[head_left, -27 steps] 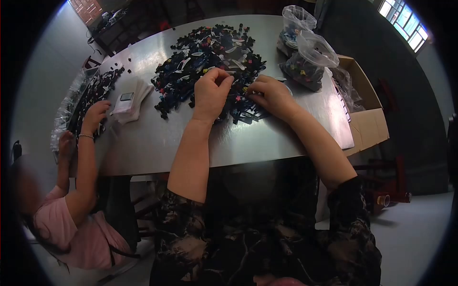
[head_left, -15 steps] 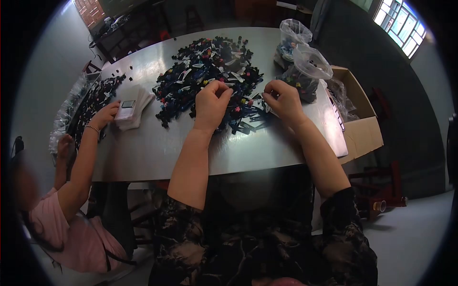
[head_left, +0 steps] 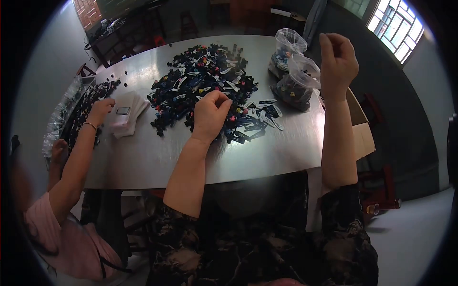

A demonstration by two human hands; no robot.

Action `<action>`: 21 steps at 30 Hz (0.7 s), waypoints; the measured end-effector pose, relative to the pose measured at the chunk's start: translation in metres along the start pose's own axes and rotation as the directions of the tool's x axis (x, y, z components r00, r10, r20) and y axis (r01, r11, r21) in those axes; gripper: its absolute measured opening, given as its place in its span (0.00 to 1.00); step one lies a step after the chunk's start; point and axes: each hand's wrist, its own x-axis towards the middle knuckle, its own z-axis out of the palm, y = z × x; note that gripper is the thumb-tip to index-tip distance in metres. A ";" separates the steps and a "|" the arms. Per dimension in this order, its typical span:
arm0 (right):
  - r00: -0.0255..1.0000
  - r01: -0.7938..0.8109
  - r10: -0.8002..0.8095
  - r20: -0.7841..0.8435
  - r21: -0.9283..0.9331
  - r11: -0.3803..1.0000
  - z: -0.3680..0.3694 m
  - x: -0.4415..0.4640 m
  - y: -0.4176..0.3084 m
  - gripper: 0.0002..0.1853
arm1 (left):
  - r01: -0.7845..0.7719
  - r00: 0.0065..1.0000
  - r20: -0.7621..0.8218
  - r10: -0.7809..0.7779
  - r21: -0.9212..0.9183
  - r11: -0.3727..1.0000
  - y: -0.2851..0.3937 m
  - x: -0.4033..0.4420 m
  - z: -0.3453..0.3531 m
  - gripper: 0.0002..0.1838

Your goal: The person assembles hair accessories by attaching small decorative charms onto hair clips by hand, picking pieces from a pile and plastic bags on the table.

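Observation:
My left hand [head_left: 210, 116] is closed, thumb and fingertips pinched together, at the front of a big pile of hair clips [head_left: 188, 97]. Anything in that pinch is too small to make out. Raised high on the right, my right hand [head_left: 339, 64] is beside the openings of the plastic bags, its fingers curled toward the thumb. Whatever it may hold cannot be seen. Dark and white snap hair clips [head_left: 269, 114] lie loose between the pile and the bags. Small black claw clips and a few coloured pieces are mixed into the pile.
Two clear plastic bags, a front bag [head_left: 298, 90] and a rear bag [head_left: 286, 50], stand at the right. A cardboard box [head_left: 363, 138] is beyond the metal table [head_left: 143, 167]. At left, a co-worker's hand [head_left: 100, 112] is near stacked clear packets [head_left: 129, 126] and more black clips [head_left: 88, 102].
My right hand has risen from the loose snap clips, up and right, to beside the bags. My left hand stays pinched at the pile. The co-worker's hand has drawn back from the packets.

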 end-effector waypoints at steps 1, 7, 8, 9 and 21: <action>1.000 0.001 -0.001 0.001 -0.001 1.000 0.003 0.007 0.006 0.07 | 0.001 1.000 -0.002 -0.001 -0.003 1.000 0.000 -0.001 0.000 0.07; 0.994 -0.039 0.055 0.099 -0.159 0.986 0.017 0.038 0.032 0.09 | 0.015 1.000 -0.012 -0.015 0.009 1.000 -0.001 0.000 -0.002 0.07; 0.996 -0.012 0.025 0.088 -0.139 0.990 0.012 0.034 0.030 0.10 | 0.017 1.000 -0.017 -0.017 0.005 1.000 -0.001 0.000 -0.002 0.07; 0.997 0.013 -0.003 0.078 -0.120 0.993 0.007 0.029 0.028 0.10 | 0.012 1.000 -0.021 -0.012 0.010 1.000 -0.001 0.000 -0.002 0.07; 0.801 0.070 0.110 0.588 -0.276 0.959 0.009 -0.086 0.005 0.08 | 0.018 0.999 -0.037 -0.017 0.017 1.000 -0.005 0.003 -0.002 0.07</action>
